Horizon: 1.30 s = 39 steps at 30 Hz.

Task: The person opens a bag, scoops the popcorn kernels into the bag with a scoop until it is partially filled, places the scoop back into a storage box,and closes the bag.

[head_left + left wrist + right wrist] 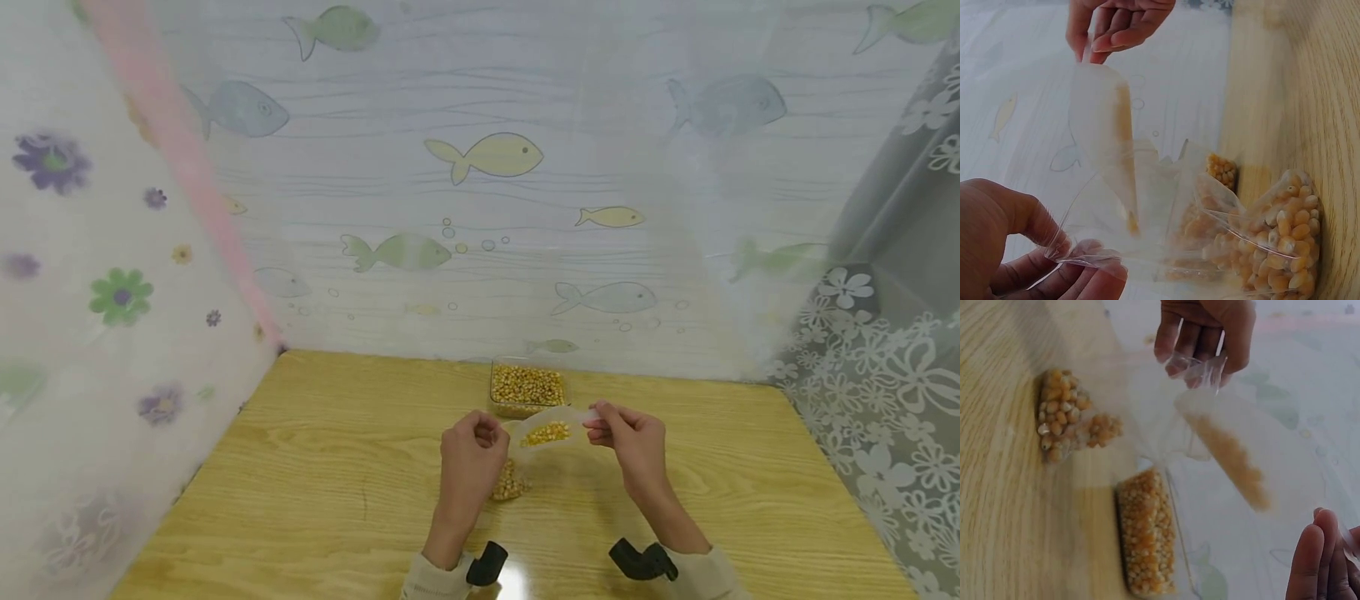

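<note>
My right hand (633,442) grips the handle of a translucent white scoop (557,414), which bears a small heap of yellow corn kernels (546,434). To its left, my left hand (472,458) pinches the rim of a clear plastic bag (1222,215). Corn kernels (1291,240) fill the bottom of this bag, which rests on the table. In the left wrist view the scoop (1099,106) is tilted steeply, its tip down at the bag's mouth. The clear film makes it hard to tell how far inside the tip is.
Just behind the hands, a clear rectangular container (528,410) holds many corn kernels. Everything stands on a wood-grain table (337,442). Fish-patterned sheeting (480,275) hangs along the back edge, with flowered sheets at the left and right.
</note>
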Available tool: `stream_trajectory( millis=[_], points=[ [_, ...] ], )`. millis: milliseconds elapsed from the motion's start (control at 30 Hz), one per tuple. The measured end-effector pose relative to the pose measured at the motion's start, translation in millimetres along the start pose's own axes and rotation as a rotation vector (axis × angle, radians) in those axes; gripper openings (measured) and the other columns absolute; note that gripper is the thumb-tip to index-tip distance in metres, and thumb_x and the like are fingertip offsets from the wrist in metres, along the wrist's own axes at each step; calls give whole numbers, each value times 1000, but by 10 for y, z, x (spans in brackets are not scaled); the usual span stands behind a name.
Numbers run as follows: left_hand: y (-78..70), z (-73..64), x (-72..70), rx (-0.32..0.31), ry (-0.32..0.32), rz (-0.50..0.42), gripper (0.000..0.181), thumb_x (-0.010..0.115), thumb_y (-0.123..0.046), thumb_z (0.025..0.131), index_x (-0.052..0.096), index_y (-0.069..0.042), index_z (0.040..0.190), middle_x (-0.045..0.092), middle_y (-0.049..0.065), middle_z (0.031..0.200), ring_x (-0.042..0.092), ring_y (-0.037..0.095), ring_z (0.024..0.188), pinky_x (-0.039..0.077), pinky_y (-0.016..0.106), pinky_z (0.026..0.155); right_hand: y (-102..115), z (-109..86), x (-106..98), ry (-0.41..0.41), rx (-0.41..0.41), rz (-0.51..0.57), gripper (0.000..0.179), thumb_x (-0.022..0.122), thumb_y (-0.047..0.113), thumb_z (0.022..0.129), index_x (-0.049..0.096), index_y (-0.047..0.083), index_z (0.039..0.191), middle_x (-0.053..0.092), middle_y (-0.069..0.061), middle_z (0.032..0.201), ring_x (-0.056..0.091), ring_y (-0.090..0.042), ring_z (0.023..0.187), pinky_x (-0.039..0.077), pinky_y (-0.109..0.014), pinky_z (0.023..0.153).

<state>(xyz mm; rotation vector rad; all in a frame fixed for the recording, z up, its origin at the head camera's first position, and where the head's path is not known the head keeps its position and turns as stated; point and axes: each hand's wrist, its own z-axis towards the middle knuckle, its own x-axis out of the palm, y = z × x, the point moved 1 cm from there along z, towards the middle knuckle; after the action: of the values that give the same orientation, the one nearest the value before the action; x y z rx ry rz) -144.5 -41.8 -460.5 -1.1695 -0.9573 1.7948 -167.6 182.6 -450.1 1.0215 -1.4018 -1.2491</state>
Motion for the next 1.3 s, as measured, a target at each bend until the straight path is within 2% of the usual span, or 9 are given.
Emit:
stream_trajectory(
  millis=[233, 400, 533, 733, 1100, 1300],
  points=[
    [-8, 8, 7, 4, -3, 7, 10, 67, -3, 91, 69, -10, 84, 64, -1, 69, 58, 6, 59, 52, 25, 59, 65, -40, 19, 16, -70, -77, 26, 65, 19, 101, 76, -5, 100, 75, 0, 72, 72, -14, 62, 61, -29, 64],
    [-16, 8, 5, -2, -4, 6, 10, 67, -3, 90, 69, -10, 83, 64, -2, 69, 59, 6, 59, 52, 25, 59, 134, -103, 54, 26, -153, -142, 26, 64, 14, 101, 74, -9, 103, 75, -2, 73, 73, -17, 63, 61, -30, 65],
    [-18, 6, 3, -6, 0, -2, 10, 67, -3, 91, 69, -10, 84, 64, -1, 70, 59, 7, 60, 52, 25, 60, 178, -160, 91, 32, -227, -182, 23, 62, 9, 101, 74, -11, 101, 75, -3, 73, 73, -19, 62, 61, -28, 64],
    [-17, 4, 5, -9, 3, -9, 9, 67, -3, 90, 69, -9, 84, 64, 0, 70, 59, 7, 60, 52, 24, 59, 235, -246, 147, 28, -311, -198, 20, 63, 4, 100, 75, -12, 98, 75, -6, 73, 71, -14, 59, 60, -26, 61],
    [-35, -1, 4, -29, 5, -12, 8, 67, -3, 90, 69, -9, 84, 63, -1, 70, 60, 7, 60, 52, 24, 60, 249, -331, 170, 49, -339, -238, 17, 65, 5, 99, 77, -7, 94, 75, -9, 74, 72, -16, 62, 60, -28, 64],
    [-40, 0, 6, -43, 10, -18, 7, 67, -4, 91, 69, -9, 86, 64, -1, 71, 60, 7, 60, 53, 25, 60, 276, -396, 189, 84, -319, -243, 17, 67, 7, 98, 77, -7, 94, 75, -12, 76, 73, -18, 64, 61, -29, 64]
  ],
)
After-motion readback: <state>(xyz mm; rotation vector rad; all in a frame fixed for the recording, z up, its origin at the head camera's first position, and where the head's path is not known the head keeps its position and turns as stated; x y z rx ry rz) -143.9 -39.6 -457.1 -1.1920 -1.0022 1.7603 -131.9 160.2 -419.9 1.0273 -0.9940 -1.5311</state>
